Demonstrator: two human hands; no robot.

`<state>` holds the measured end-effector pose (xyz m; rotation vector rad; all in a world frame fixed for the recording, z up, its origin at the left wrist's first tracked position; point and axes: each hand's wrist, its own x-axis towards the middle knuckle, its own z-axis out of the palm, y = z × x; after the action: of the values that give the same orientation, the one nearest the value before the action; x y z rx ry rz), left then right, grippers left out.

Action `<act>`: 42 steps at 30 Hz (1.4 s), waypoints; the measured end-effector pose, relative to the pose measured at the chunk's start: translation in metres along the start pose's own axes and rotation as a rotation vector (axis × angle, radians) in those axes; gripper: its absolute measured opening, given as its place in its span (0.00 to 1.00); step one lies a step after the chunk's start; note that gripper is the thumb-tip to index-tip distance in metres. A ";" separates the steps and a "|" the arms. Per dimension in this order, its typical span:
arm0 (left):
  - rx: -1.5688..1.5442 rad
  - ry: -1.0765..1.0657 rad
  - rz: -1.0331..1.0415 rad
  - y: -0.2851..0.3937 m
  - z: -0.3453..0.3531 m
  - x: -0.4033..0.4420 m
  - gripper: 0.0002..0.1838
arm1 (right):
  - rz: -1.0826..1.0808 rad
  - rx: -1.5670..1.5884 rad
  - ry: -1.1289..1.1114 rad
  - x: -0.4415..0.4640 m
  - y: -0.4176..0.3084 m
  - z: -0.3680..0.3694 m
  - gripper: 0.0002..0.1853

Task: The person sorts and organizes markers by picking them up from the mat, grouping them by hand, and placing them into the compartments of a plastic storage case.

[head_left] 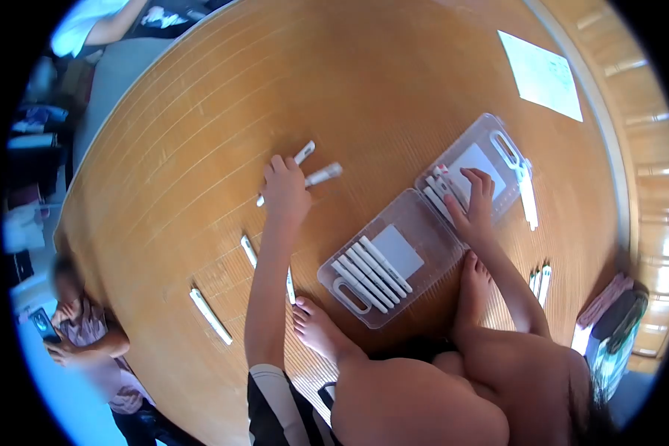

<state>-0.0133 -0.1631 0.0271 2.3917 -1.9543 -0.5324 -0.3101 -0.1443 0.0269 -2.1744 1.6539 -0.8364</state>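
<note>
My left hand (285,189) is closed over white markers on the wooden surface. A blurred white marker (324,175) juts out to its right, and another white marker (305,152) passes beneath the fingers. Over one half of an open clear plastic case (394,202), my right hand (474,204) has thumb and fingers apart. Close to that thumb lie several white markers (437,204), partly hidden by the hand. The nearer half of the case holds a row of white markers (372,275) on a pale card.
Loose markers lie at left (211,316), near my left forearm (247,250), and by my right arm (545,284). More markers (528,197) rest at the case's right edge. A printed sheet (541,74) lies top right. A person (89,334) with a phone is at lower left.
</note>
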 end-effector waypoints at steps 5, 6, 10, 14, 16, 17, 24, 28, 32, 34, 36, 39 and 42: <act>0.110 0.117 0.213 0.001 0.024 -0.001 0.16 | -0.088 0.211 -0.043 -0.003 -0.022 -0.018 0.24; 0.127 0.120 0.239 0.005 0.020 -0.006 0.16 | -0.120 0.301 -0.095 -0.003 -0.026 -0.018 0.23; -0.665 0.212 0.438 0.074 -0.018 -0.054 0.11 | -0.023 0.702 -0.178 -0.007 -0.054 -0.018 0.29; -1.201 0.362 0.501 0.142 0.023 -0.104 0.06 | 0.099 1.070 -0.279 -0.016 -0.080 -0.032 0.30; -1.341 -0.121 0.364 0.138 0.031 -0.117 0.06 | -0.059 1.089 -0.152 -0.035 -0.067 -0.021 0.25; -1.175 -0.034 0.498 0.136 0.031 -0.122 0.09 | 0.021 1.183 -0.235 -0.045 -0.062 -0.021 0.21; -1.212 -0.017 0.618 0.131 0.014 -0.132 0.21 | -0.235 0.736 -0.258 -0.016 -0.083 -0.069 0.14; -0.838 0.329 0.712 0.135 -0.005 -0.110 0.26 | 0.114 0.865 0.228 0.029 -0.065 -0.108 0.07; -0.759 0.339 0.482 0.085 0.022 -0.126 0.16 | 0.204 -0.106 0.043 0.071 0.004 -0.082 0.11; -0.756 0.367 0.349 0.057 0.026 -0.151 0.13 | 0.138 -0.288 -0.044 0.056 0.031 -0.046 0.12; -0.770 0.402 0.212 0.035 0.035 -0.181 0.10 | 0.168 -0.323 -0.079 0.046 0.049 -0.023 0.12; -0.780 0.461 -0.095 0.002 0.059 -0.221 0.05 | 0.181 -0.429 -0.115 0.039 0.072 0.001 0.16; -0.723 0.481 -0.193 -0.003 0.067 -0.238 0.08 | 0.233 -0.444 -0.200 0.042 0.050 -0.006 0.20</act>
<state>-0.0671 0.0784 0.0242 1.9870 -1.0923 -0.4915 -0.3454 -0.1985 0.0160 -2.1769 2.0833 -0.1900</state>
